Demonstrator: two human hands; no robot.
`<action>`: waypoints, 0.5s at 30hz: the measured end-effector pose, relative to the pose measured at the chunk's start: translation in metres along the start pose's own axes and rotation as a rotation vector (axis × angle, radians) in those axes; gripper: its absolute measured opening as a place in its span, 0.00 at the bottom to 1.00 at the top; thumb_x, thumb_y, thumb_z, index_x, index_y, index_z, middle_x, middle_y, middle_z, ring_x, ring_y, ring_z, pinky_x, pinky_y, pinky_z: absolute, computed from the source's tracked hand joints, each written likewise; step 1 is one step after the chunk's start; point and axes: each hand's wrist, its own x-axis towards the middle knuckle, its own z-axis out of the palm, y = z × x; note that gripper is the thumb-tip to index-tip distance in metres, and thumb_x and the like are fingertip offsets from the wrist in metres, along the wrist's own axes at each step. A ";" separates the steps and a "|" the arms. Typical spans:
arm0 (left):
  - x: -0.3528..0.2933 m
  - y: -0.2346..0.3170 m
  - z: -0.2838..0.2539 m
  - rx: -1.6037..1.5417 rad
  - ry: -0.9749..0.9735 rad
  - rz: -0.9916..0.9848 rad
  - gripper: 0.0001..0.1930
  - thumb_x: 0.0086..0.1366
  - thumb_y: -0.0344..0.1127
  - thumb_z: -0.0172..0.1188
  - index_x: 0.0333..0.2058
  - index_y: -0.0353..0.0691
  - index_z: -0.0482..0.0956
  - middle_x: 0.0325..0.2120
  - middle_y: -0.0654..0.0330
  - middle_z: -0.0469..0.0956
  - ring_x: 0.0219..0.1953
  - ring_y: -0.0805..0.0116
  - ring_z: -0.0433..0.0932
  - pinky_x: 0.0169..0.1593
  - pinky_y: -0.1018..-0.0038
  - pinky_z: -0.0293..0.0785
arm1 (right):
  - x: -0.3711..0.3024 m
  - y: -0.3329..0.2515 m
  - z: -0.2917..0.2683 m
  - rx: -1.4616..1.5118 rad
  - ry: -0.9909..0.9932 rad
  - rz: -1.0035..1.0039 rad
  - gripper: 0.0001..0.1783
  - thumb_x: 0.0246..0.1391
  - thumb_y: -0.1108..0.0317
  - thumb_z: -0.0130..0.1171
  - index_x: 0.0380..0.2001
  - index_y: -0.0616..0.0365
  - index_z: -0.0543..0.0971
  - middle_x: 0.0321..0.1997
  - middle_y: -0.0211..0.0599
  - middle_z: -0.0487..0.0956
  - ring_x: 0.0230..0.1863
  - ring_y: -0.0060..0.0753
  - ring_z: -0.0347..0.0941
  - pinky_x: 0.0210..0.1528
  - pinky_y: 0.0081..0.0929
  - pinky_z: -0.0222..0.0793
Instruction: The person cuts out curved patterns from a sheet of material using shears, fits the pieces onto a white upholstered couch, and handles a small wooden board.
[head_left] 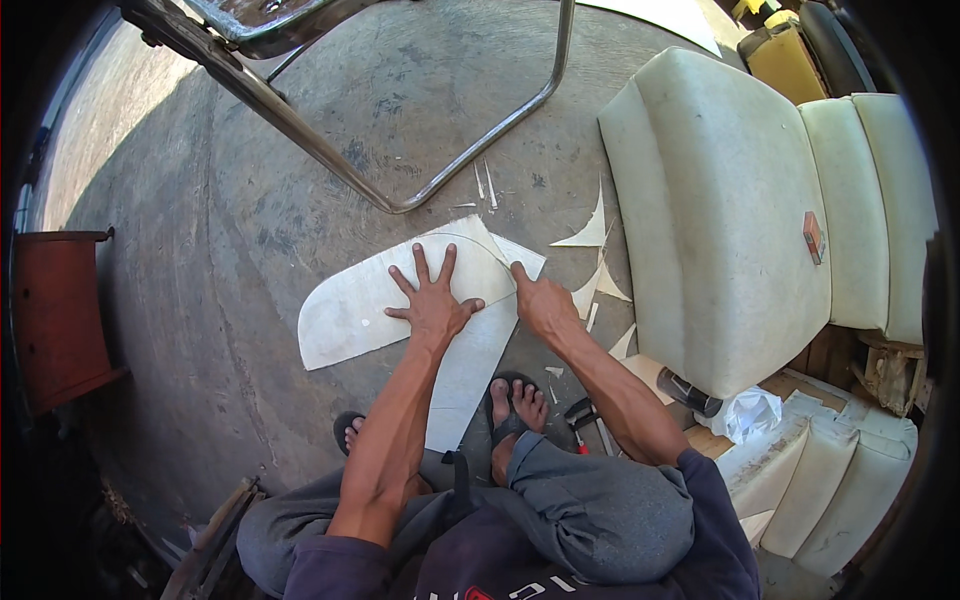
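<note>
My left hand (437,303) lies flat with fingers spread on a white sheet (345,320) with a rounded left end, pressing it to the floor. A thin curved line runs across the sheet's upper right part. Under it, a second pale sheet (468,385) slants down between my feet. My right hand (545,302) is closed at the sheet's right edge, its index finger pointing at a narrow partly separated strip (488,243). Whatever the right hand grips is hidden beneath it. Curved pale offcuts (585,228) lie just to its right.
A bent metal tube frame (480,150) stands ahead. Large cream padded cushions (725,200) are on the right, with a small orange box (813,238) on one. Near my right foot lie hand tools (582,415), a dark cylinder (690,392) and a white plastic bag (747,412). A red metal object (65,320) stands left.
</note>
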 end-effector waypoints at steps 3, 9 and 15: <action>0.002 -0.001 -0.003 0.004 -0.004 -0.039 0.57 0.48 0.58 0.76 0.73 0.78 0.48 0.77 0.62 0.31 0.74 0.28 0.26 0.57 0.12 0.48 | -0.002 -0.002 0.004 0.005 -0.021 0.032 0.19 0.61 0.71 0.45 0.55 0.59 0.65 0.28 0.63 0.81 0.34 0.68 0.81 0.36 0.59 0.77; 0.001 0.001 -0.004 -0.042 -0.008 -0.053 0.55 0.48 0.56 0.76 0.72 0.78 0.51 0.77 0.62 0.33 0.74 0.28 0.25 0.56 0.11 0.46 | -0.015 -0.005 0.007 0.010 -0.061 0.102 0.21 0.61 0.71 0.45 0.57 0.58 0.64 0.30 0.65 0.81 0.36 0.70 0.81 0.38 0.60 0.77; 0.002 0.004 -0.004 0.006 -0.022 -0.061 0.57 0.49 0.58 0.75 0.73 0.79 0.47 0.77 0.61 0.31 0.74 0.28 0.27 0.57 0.13 0.51 | -0.020 -0.004 0.012 0.030 -0.060 0.149 0.23 0.61 0.71 0.45 0.60 0.57 0.62 0.30 0.66 0.81 0.36 0.69 0.81 0.38 0.61 0.76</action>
